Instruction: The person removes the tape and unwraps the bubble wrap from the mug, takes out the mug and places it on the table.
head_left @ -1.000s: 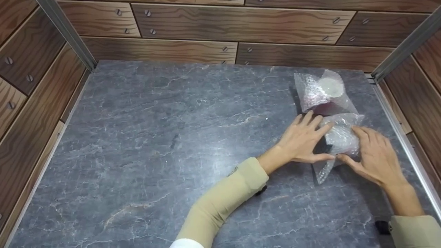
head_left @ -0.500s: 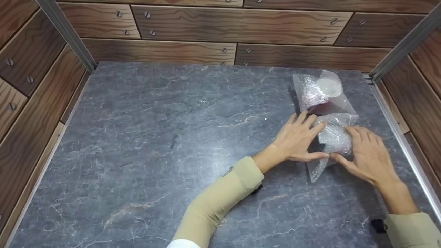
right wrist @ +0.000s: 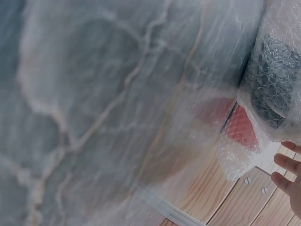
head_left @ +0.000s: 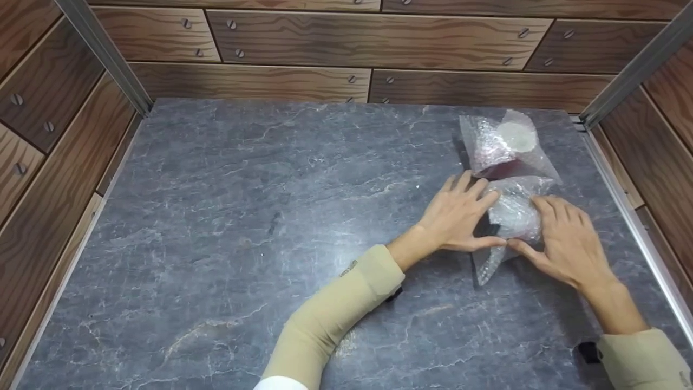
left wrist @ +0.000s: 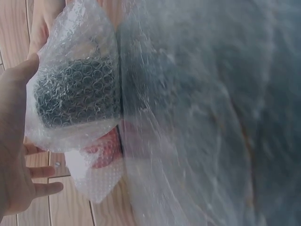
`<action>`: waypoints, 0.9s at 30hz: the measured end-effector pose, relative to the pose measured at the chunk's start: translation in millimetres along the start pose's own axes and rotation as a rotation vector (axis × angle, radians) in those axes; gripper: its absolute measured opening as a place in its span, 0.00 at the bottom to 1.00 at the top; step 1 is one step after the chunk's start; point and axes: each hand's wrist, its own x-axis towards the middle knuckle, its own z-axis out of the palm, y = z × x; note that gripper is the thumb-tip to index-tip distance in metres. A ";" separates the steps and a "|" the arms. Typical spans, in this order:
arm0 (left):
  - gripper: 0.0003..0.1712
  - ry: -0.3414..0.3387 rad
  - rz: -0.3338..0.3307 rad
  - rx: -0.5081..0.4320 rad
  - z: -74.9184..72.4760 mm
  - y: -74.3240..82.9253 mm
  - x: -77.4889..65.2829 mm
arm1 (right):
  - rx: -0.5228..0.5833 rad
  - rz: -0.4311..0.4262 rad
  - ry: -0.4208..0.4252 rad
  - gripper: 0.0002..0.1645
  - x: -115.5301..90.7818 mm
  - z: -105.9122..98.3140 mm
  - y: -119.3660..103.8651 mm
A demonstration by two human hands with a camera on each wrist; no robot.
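Note:
A bubble-wrap packet (head_left: 517,214) with a dark object inside rests on the tabletop at the right. My left hand (head_left: 452,216) is along its left side, fingers spread and straight, the fingertips at its far left corner. On the opposite side, my right hand (head_left: 571,244) touches the wrap with extended fingers. Both thumbs meet at the packet's near side, where a loose flap of wrap sticks out. In the left wrist view, the dark object (left wrist: 77,92) shows through the bubbles, beside my left thumb. Several fingers (right wrist: 287,169) of my right hand show in the right wrist view.
Just behind stands a second bubble-wrap packet (head_left: 511,143) with something red inside and a pale round top. The grey marbled tabletop (head_left: 243,216) is bounded by wood-patterned walls (head_left: 325,40) and a metal rail (head_left: 639,227) on the right.
Both hands have moved left together, and the near packet has slid left between them. The packet behind has stayed in place. The hands' pose is much the same.

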 end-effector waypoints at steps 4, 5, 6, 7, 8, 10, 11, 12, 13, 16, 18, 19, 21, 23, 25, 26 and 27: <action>0.56 -0.015 -0.001 0.000 -2.3 -3.6 -2.5 | -0.004 -0.011 0.010 0.59 2.1 0.2 -3.1; 0.56 -0.017 -0.002 0.001 -2.8 -4.2 -3.1 | -0.006 -0.015 0.015 0.59 2.4 0.5 -3.7; 0.56 -0.017 -0.002 0.000 -3.1 -4.7 -3.8 | -0.008 -0.017 0.019 0.60 2.6 0.7 -4.3; 0.56 -0.015 -0.002 -0.002 -3.2 -5.1 -4.5 | -0.010 -0.019 0.024 0.60 2.8 0.9 -4.9; 0.56 -0.012 -0.003 -0.002 -3.3 -5.5 -5.4 | -0.012 -0.020 0.027 0.60 3.0 1.2 -5.6; 0.56 -0.005 -0.004 0.001 -3.5 -6.4 -7.0 | -0.018 -0.025 0.034 0.61 3.3 1.9 -7.2; 0.56 -0.002 -0.005 0.001 -3.6 -6.9 -7.9 | -0.020 -0.026 0.037 0.61 3.6 2.2 -8.3; 0.56 0.000 -0.008 0.001 -3.7 -7.4 -8.8 | -0.020 -0.025 0.039 0.61 4.0 2.4 -9.4; 0.56 -0.002 -0.012 0.000 -3.9 -7.9 -9.7 | -0.021 -0.024 0.041 0.61 4.3 2.7 -10.8; 0.57 -0.007 -0.029 -0.013 -5.2 -8.9 -12.4 | -0.020 -0.020 0.050 0.62 5.4 4.1 -15.7; 0.57 -0.012 -0.041 -0.019 -6.2 -9.5 -14.2 | -0.021 -0.018 0.058 0.63 6.3 5.0 -19.1; 0.57 -0.010 -0.045 -0.021 -6.6 -9.9 -15.1 | -0.022 -0.015 0.059 0.63 6.7 5.4 -21.2; 0.57 -0.005 -0.051 -0.015 -7.5 -11.1 -17.0 | -0.026 -0.010 0.060 0.62 7.9 5.9 -25.0; 0.57 -0.002 -0.055 -0.009 -8.0 -12.9 -18.9 | -0.028 0.000 0.059 0.62 9.4 6.2 -28.7; 0.57 0.002 -0.057 -0.009 -8.3 -15.2 -20.9 | -0.029 0.007 0.060 0.61 10.9 6.5 -32.4; 0.57 0.001 -0.057 -0.011 -8.1 -16.4 -21.9 | -0.028 0.008 0.062 0.61 11.6 6.8 -34.1; 0.57 0.000 -0.058 -0.011 -7.9 -17.6 -22.8 | -0.027 0.009 0.064 0.61 12.3 7.1 -35.7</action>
